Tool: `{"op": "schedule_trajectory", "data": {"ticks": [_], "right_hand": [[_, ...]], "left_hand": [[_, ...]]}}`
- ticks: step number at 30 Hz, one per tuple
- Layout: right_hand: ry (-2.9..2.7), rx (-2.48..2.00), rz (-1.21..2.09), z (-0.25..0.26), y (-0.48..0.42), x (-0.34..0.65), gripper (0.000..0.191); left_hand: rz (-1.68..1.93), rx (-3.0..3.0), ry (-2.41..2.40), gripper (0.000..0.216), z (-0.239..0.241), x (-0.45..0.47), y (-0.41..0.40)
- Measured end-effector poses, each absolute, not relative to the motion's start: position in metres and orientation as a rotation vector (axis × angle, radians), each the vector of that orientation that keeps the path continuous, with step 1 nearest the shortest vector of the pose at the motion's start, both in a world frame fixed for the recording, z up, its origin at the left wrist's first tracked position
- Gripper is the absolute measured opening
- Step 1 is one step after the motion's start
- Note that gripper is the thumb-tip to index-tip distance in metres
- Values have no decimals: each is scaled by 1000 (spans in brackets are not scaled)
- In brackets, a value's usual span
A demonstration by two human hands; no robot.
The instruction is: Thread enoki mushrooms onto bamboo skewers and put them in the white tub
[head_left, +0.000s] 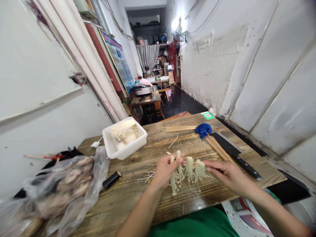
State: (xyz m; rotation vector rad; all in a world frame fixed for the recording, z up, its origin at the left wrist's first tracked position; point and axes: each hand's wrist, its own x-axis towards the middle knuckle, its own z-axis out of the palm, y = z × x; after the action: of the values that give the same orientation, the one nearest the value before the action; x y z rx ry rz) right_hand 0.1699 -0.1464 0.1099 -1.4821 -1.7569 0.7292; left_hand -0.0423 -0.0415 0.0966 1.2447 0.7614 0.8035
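My left hand (166,170) is closed around a small bunch of pale enoki mushrooms (175,177) over the wooden table (138,197). Just to its right hang two more small mushroom bunches (195,169), apparently threaded on a thin skewer. My right hand (225,174) pinches the right end of that row, fingers together. A pile of bamboo skewers (218,148) lies just beyond my right hand. Loose mushroom threads are scattered on the wood below my left hand.
A white tub (116,149) of enoki stands at the back left. A clear plastic bag (66,187) of brownish food fills the left. A black lighter (111,180), a cleaver (237,154), a blue cloth (202,129) and more skewers (180,128) lie around.
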Motion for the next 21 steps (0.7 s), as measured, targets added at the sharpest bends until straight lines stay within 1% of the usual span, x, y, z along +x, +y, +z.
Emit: {"op": "schedule_trajectory", "data": {"ticks": [15,21], "right_hand": [[-1799,-1451,807,118,-148,172,37],[-1791,-1433,830,120,-149,175,37]], "left_hand": [[695,1297,660,31,99,-43,-42],[675,1399,638,37,101,-47,-43]]}}
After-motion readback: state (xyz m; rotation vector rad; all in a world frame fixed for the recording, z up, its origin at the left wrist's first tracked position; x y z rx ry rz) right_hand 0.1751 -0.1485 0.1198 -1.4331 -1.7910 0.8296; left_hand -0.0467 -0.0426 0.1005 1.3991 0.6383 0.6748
